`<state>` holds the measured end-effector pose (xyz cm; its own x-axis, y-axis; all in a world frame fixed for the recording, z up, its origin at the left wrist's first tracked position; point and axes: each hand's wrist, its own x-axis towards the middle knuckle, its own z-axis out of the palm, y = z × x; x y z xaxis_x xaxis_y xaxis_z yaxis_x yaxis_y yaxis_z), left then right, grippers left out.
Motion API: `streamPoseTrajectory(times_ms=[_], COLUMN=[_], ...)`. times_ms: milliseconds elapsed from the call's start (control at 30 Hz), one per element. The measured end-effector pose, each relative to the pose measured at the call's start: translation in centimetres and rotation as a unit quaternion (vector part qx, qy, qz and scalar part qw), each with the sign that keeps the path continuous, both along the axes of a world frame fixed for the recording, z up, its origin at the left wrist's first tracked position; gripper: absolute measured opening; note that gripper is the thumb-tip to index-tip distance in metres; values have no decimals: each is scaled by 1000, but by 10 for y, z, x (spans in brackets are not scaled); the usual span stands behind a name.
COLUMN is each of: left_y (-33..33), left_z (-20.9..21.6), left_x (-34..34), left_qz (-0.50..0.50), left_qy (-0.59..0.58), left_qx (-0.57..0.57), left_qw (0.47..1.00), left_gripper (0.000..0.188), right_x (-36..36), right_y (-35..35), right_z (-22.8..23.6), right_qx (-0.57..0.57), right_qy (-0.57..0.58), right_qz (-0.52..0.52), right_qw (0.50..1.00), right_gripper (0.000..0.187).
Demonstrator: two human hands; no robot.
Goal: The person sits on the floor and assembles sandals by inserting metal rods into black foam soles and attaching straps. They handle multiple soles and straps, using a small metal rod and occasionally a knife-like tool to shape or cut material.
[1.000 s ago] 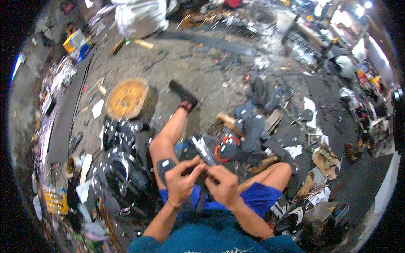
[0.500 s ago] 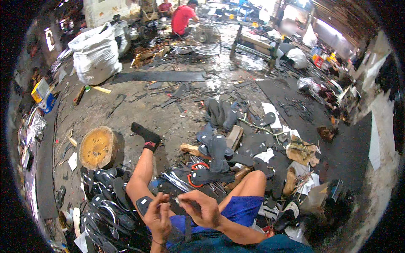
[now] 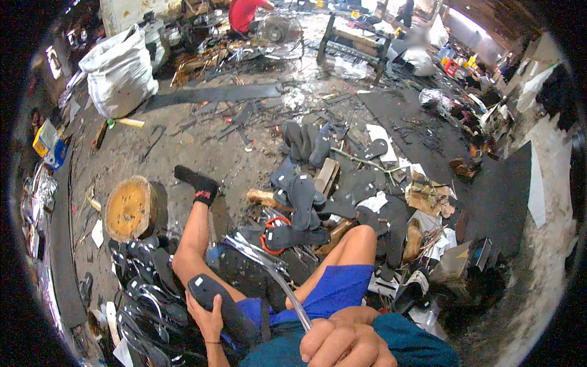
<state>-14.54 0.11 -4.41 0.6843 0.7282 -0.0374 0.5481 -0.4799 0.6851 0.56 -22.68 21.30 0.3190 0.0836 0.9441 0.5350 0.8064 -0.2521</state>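
My left hand [image 3: 206, 319] is closed round the side of a black shoe sole [image 3: 223, 304], held tilted over my left thigh. My right hand [image 3: 345, 344] is a fist near the lower edge, close to the camera. From this fist a shiny grey-silver strip [image 3: 284, 284] runs up and left toward a bundle of similar strips [image 3: 241, 246] between my legs. Whether the strip is joined to the sole or to the bundle I cannot tell. Left of my left hand lies a pile of black sandals [image 3: 147, 306] with shiny straps.
Between my feet and the far right lie loose soles [image 3: 301, 199], paper and scraps. An orange-handled tool [image 3: 267, 237] rests beside my legs. A round wooden block [image 3: 129, 209] stands at left, a white sack [image 3: 119, 73] behind it. A person in red [image 3: 241, 15] is far off.
My right hand has moved from beside my left hand down to the right, and a strip now stretches from it. The left hand has lowered and grips the sole. The view has shifted slightly.
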Motion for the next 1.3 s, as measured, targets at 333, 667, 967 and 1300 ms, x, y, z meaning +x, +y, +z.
streamPoseTrajectory(times_ms=[333, 667, 967, 1300], left_y=[-24, -45, -47, -55], left_z=[57, 94, 91, 91], left_x=[29, 39, 32, 37], left_qz=[28, 21, -80, -108], left_qy=[-228, -280, -198, -215], left_qx=[-235, -318, -210, -189], left_qw=[944, 905, 954, 952], left_gripper=[41, 38, 36, 33], right_x=[-21, 6, 10, 12], right_y=[9, 52, 45, 44], right_z=[-14, -134, -147, -156], right_qx=[-90, -576, -603, -612], right_qy=[101, 174, 60, 81], right_qz=[42, -136, -176, -179], right_qw=[990, 787, 776, 766], right_gripper=[9, 18, 18, 15])
